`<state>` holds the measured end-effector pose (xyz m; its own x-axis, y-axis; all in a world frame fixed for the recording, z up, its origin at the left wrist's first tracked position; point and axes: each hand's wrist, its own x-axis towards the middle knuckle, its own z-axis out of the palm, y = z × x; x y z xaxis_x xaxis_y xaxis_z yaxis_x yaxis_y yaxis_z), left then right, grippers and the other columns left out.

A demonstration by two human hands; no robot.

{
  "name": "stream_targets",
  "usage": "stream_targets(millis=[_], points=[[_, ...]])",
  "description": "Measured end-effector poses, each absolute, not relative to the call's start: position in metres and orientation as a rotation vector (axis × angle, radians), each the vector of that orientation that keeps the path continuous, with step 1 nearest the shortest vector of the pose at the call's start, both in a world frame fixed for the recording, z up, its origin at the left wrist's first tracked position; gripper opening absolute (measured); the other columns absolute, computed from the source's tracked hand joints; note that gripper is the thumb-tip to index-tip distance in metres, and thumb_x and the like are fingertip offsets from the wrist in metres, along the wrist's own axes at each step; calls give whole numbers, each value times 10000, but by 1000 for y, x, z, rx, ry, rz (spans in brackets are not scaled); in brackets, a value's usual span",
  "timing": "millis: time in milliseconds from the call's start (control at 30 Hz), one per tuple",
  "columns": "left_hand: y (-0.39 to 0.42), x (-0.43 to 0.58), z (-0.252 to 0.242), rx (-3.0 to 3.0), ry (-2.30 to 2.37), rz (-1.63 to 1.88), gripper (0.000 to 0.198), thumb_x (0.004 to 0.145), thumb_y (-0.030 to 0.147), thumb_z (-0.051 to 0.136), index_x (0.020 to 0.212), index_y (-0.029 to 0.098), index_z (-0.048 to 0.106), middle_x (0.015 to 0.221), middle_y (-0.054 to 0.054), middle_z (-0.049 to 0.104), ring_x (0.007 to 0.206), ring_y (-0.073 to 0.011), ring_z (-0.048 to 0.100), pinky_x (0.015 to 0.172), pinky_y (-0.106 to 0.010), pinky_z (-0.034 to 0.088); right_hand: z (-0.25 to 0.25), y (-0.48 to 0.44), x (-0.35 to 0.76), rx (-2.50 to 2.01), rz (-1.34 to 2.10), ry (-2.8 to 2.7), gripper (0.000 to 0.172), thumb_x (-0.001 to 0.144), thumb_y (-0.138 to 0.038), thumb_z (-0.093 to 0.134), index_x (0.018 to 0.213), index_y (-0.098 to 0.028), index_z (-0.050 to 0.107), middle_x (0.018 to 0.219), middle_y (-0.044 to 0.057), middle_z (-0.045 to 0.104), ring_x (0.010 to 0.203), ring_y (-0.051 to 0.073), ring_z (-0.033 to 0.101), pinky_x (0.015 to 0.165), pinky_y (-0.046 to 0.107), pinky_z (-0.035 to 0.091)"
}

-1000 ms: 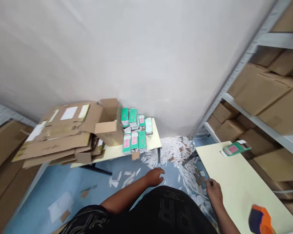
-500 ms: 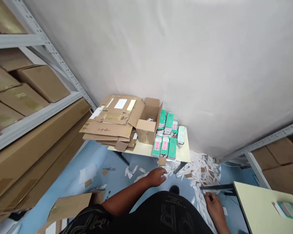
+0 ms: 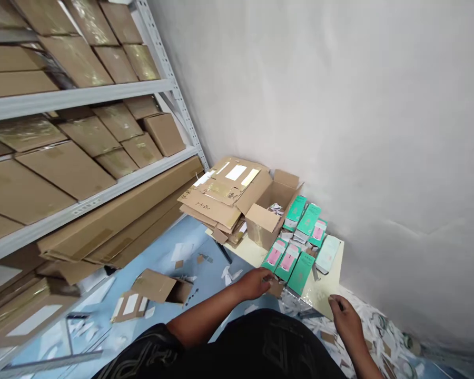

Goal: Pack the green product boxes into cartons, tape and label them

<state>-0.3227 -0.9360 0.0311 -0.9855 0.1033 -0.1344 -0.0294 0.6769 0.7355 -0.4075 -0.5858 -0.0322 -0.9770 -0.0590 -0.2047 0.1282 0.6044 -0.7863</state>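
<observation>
My left hand hovers by the front edge of the small table, close to the green boxes with pink labels. Its fingers are loosely bent, thumb apart, and I see nothing in them. My right hand is at the table's right front corner, half curled with a hollow between thumb and fingers, and no object shows in it. On the table are several green boxes in two rows and a pale green box. Left of them an open cardboard box has white scraps inside.
Flattened cardboard is stacked on the table's left part. Shelves full of cartons stand at left. An open carton lies on the blue floor. Paper strips litter the floor at right, below a grey wall.
The view has turned left, bringing more shelving in and taking the second table out of sight. Both hands are now nearer the small table, the right one at its corner.
</observation>
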Motion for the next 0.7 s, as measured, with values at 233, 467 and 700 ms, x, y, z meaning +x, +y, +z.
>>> stream_targets(millis=[233,467,700], points=[[-1024,-369,103,-406,3223,966,299,990,351,509,1183,218,694,1166,-89,733,1096,-242,665,985,-367,507,-24,-607,-455,-148,-1253,2553,455,836,-624,534,941,-240,753,984,61,795,969,303,713,861,362,522],[-1186,-430,137,-693,3146,179,902,816,414,747,1591,160,362,1670,-201,310,1523,-420,275,1215,-565,259,-22,-645,-458,-152,-1231,2544,439,812,-634,569,924,-258,767,974,38,799,947,288,719,845,335,533],[-1244,-474,110,-408,3170,211,890,861,626,664,1580,195,367,1660,-204,322,1523,-411,264,1228,-573,138,-26,-695,-427,20,-1223,2585,494,816,-691,546,929,-260,761,995,49,809,968,300,725,842,337,539]])
